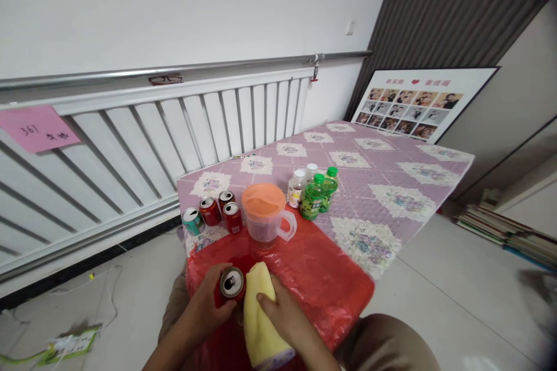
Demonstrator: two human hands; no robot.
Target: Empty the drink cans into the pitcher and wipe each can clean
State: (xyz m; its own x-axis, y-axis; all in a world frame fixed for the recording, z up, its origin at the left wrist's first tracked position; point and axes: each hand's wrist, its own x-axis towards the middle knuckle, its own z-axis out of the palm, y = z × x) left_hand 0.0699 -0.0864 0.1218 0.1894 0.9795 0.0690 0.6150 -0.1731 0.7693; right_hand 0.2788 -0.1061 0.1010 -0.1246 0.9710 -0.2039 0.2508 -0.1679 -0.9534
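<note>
My left hand [212, 297] is wrapped round an opened red drink can [232, 283], whose silver top faces up. In my right hand [281, 308] is a folded yellow cloth [260, 324], its edge close beside the can. Both are over a red plastic sheet [322, 272] at the table's near end. Just beyond stands a clear plastic pitcher [260, 226] with an orange lid and a little liquid at its bottom. The undersides of the can and cloth are hidden.
Several opened cans [209, 211] stand left of the pitcher. Green-capped bottles [312, 200] and white-capped bottles [296, 188] are to its right. A floral cloth covers the table [339, 159]. A white radiator [243, 113] runs behind; a power strip [72, 345] lies on the floor.
</note>
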